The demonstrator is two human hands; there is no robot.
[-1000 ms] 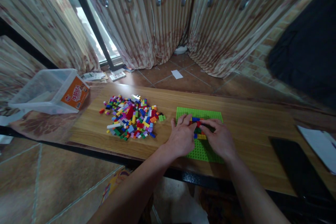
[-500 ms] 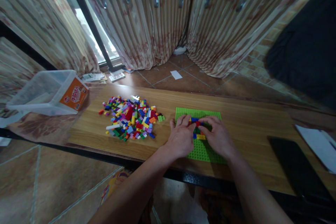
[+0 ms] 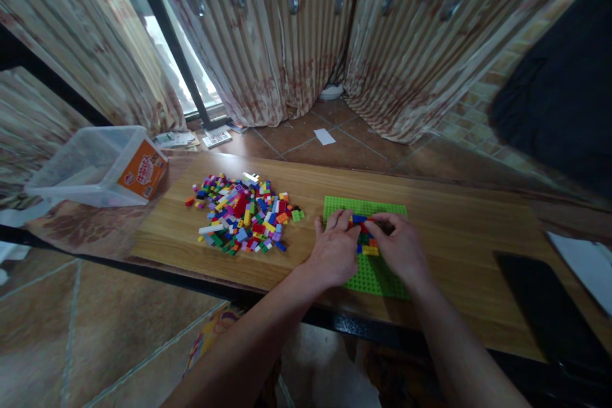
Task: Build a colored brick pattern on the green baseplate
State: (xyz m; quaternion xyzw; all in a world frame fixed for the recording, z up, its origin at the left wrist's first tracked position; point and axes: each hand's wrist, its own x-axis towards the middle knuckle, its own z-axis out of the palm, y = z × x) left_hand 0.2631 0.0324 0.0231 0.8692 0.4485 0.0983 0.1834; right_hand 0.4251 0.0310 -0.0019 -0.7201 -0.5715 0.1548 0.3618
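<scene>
A green studded baseplate [image 3: 375, 280] lies on the table with several toy bricks attached around its middle. Among them are a blue brick [image 3: 359, 219], a red brick [image 3: 366, 227], a green brick [image 3: 364, 239] and a yellow brick [image 3: 370, 250]. Across the plate's left part rests my left hand [image 3: 336, 254], fingers stretched and spread, its fingertips against the left side of the bricks. From the right, my right hand [image 3: 400, 247] closes thumb and fingers on the red brick. The fingers partly cover the bricks.
A heap of mixed loose bricks [image 3: 243, 217] spreads over the wooden table [image 3: 296, 274] to the left. Beyond it stands a clear plastic bin [image 3: 90, 172] with an orange label. On the right lie a black flat object [image 3: 535, 299] and white paper [image 3: 581, 268].
The whole view has shifted slightly, so things appear a little further right. Both hands stay at the bricks on the baseplate; the right fingers have moved slightly around the red brick.
</scene>
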